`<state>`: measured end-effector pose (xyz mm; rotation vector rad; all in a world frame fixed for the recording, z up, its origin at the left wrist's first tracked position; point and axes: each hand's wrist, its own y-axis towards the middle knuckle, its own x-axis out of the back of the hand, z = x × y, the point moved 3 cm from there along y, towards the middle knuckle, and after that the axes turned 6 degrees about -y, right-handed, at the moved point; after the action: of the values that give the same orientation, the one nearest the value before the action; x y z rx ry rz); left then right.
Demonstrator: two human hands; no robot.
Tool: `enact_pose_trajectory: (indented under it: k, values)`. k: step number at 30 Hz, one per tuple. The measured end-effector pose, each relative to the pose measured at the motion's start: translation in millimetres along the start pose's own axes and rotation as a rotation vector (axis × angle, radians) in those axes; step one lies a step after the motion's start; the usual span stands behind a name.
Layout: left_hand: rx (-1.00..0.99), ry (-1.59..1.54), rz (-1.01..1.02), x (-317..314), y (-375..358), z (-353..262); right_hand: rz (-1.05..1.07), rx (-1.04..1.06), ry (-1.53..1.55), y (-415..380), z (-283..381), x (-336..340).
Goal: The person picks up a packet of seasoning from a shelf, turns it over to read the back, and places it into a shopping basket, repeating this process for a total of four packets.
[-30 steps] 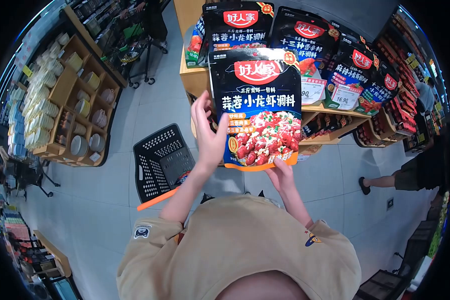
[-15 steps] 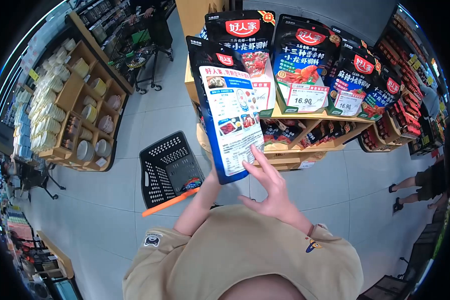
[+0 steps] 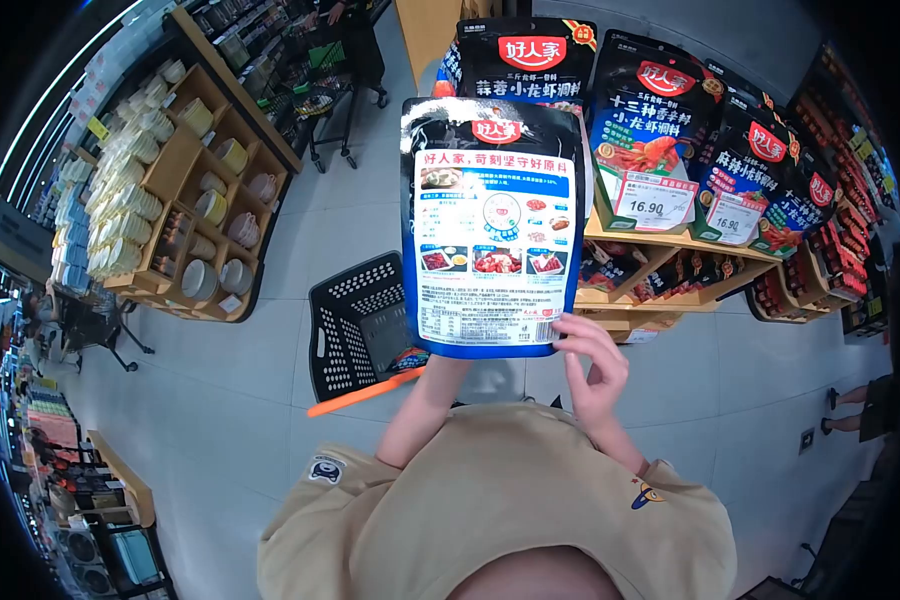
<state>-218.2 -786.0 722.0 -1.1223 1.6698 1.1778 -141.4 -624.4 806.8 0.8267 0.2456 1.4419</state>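
Note:
A black, white and blue seasoning pouch [image 3: 492, 230] is held up before me with its printed back facing me. My left wrist [image 3: 446, 374] comes up beneath the pouch; the left fingers are hidden behind it, where they hold it. At the lower right corner, by the barcode, my right hand [image 3: 596, 372] grips the edge with fingers and thumb curled. Behind it, similar pouches stand on a wooden display: a black garlic pouch [image 3: 530, 62], a dark blue one [image 3: 650, 130] and another [image 3: 755, 160], with 16.90 price cards in front.
A black shopping basket [image 3: 345, 315] with an orange handle [image 3: 365, 393] rests on the floor, a colourful packet inside. Left is a wooden shelf of bowls [image 3: 200, 200]; beyond it, a person with a shopping cart [image 3: 325, 90]. Another person's legs [image 3: 845, 410] show at right.
The pouch has turned from a slant to face me squarely and lies more level. My right hand has moved from its front to its lower right corner. The view has shifted left.

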Motion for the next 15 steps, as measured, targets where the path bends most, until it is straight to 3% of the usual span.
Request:
enact_pose_trajectory:
  k: [2,5,15]
  values:
    - [0.003,0.006,-0.006,1.6,-0.2,1.7,-0.094,-0.200,0.064,-1.3,-11.7,3.2]
    - [0.000,0.015,-0.015,3.4,-0.5,3.8,-0.162,-0.302,0.257,2.2,-16.8,-0.6]
    - [-0.003,0.042,-0.044,9.9,-4.8,4.4,-0.135,-0.457,0.491,-7.4,-34.2,-8.6]
